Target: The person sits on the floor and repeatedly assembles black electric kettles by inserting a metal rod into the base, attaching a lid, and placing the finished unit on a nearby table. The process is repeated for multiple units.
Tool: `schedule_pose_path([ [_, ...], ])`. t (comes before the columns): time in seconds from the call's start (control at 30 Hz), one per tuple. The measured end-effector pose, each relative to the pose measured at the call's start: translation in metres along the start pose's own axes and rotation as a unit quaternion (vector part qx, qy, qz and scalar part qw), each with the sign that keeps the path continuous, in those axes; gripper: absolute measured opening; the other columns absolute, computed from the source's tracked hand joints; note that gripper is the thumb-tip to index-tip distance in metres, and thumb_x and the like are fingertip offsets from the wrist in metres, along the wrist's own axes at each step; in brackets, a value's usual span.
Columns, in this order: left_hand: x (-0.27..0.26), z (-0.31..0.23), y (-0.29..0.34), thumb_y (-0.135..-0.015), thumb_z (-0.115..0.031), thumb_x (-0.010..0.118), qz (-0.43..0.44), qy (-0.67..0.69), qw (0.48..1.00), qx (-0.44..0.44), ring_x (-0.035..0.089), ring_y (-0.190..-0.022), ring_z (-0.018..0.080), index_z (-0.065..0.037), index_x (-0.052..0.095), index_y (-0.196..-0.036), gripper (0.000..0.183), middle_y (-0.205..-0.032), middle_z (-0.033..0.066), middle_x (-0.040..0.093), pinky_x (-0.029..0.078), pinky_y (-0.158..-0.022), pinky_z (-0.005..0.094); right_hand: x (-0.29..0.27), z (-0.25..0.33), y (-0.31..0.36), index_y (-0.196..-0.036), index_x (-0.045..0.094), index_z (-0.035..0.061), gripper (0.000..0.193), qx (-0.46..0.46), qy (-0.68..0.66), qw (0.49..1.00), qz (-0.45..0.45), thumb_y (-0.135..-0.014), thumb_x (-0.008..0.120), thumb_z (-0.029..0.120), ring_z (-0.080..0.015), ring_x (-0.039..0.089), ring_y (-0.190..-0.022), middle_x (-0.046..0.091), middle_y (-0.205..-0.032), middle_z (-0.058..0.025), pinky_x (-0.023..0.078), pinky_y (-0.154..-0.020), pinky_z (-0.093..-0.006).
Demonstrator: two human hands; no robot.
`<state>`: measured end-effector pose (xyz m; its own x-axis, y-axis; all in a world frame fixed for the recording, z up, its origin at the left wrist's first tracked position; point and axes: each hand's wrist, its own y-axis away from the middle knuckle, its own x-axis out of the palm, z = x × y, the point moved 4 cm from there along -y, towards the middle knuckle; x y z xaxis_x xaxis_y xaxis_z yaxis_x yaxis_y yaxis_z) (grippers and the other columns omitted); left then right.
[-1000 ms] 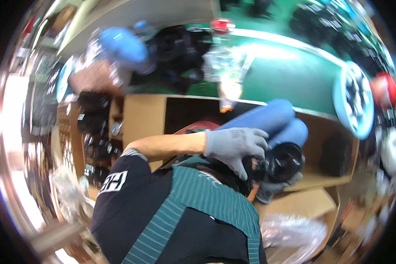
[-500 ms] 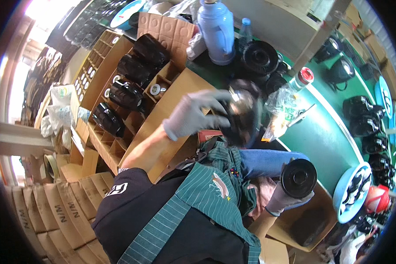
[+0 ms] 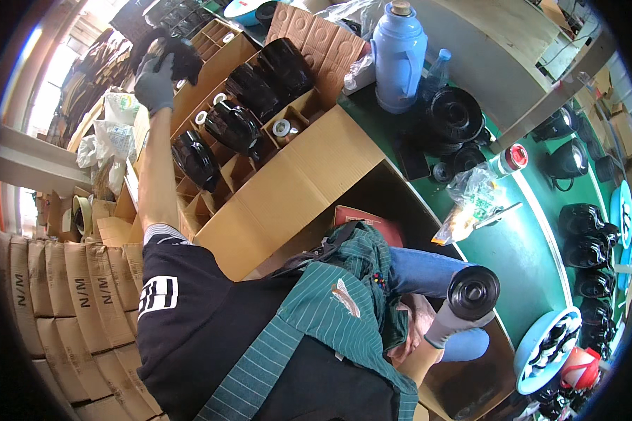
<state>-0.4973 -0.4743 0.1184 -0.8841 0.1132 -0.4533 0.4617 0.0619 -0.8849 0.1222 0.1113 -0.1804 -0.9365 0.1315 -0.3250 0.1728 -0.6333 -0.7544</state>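
Left hand, in a grey glove, is way out at the far left corner of the divided cardboard box, arm stretched along the box's left side. Its fingers are bent around a dark thing, which is pretty blurry, so I can't tell what it is or where each fingertip sits.

Right hand, also gloved, is off to the right of the box and a bit closer to the body. It's cupped under a black round piece with its ringed face showing. Could be a lid or a pot's bottom, can't tell.

Inside the box, a bunch of shiny black jugs sit in the slots, kinda tilted in this view. Right of the box there's a green table with a blue thermos, some stacked black lids and a crumpled plastic bag. Flattened cartons are piled to the box's left, on the near side.
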Motion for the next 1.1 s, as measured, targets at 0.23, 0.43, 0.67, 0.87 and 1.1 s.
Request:
schedule_pose_path([
  [0.23, 0.049, 0.117, 0.025, -0.085, -0.066, 0.082, 0.084, -0.059, 0.969, -0.224, 0.079, -0.102, 0.035, -0.019, 0.086, -0.113, 0.055, -0.107, 0.0144, 0.083, 0.059, -0.093, 0.045, 0.011, 0.011, -0.005, -0.165, 0.019, 0.0057, 0.109, -0.03, -0.006, 0.996, 0.083, -0.083, 0.09, 0.0, -0.0343, 0.062, -0.133, 0.05, -0.156, -0.0256, 0.049, -0.117, -0.0517],
  [0.43, 0.132, 0.167, 0.094, -0.081, -0.062, 0.09, 0.091, -0.009, 0.84, -0.535, 0.079, -0.105, 0.0315, 0.003, 0.081, -0.116, 0.074, -0.115, 0.0172, 0.082, 0.06, -0.096, 0.0404, 0.022, 0.028, -0.007, -0.168, 0.012, 0.0087, 0.113, -0.05, -0.036, 0.987, 0.149, -0.085, 0.088, -0.001, -0.0354, 0.06, -0.137, 0.044, -0.161, -0.0274, 0.048, -0.118, -0.0534],
  [0.67, 0.24, 0.219, 0.17, -0.101, -0.065, 0.06, 0.599, -0.209, 0.678, -0.372, 0.06, -0.139, 0.0304, -0.003, 0.057, -0.153, 0.081, -0.155, 0.0114, 0.061, 0.051, -0.106, 0.0472, 0.034, 0.085, -0.022, -0.171, 0.008, 0.0094, 0.139, -0.086, -0.035, 0.978, 0.185, -0.068, 0.102, 0.009, -0.0394, 0.055, -0.141, 0.042, -0.162, -0.025, 0.044, -0.122, -0.0539],
  [0.87, 0.228, 0.259, 0.173, -0.104, -0.044, 0.059, 0.407, 0.023, 0.653, -0.638, 0.071, -0.118, 0.0415, -0.004, 0.069, -0.141, 0.055, -0.132, 0.0197, 0.073, 0.064, -0.076, 0.0657, 0.036, 0.077, -0.01, -0.171, 0.001, 0.0137, 0.146, -0.039, -0.047, 0.973, 0.224, -0.067, 0.103, 0.013, -0.0396, 0.051, -0.145, 0.039, -0.165, -0.0254, 0.04, -0.125, -0.0537],
  [1.1, 0.207, 0.231, 0.159, -0.096, -0.043, 0.069, 0.462, -0.028, 0.781, -0.419, 0.08, -0.095, 0.0305, 0.003, 0.078, -0.122, 0.054, -0.109, 0.0189, 0.079, 0.065, -0.074, 0.0466, 0.019, 0.047, 0.013, -0.17, 0.001, 0.0084, 0.145, -0.047, 0.065, 0.981, 0.176, -0.067, 0.103, 0.011, -0.0407, 0.054, -0.143, 0.041, -0.163, -0.028, 0.043, -0.123, -0.0532],
])
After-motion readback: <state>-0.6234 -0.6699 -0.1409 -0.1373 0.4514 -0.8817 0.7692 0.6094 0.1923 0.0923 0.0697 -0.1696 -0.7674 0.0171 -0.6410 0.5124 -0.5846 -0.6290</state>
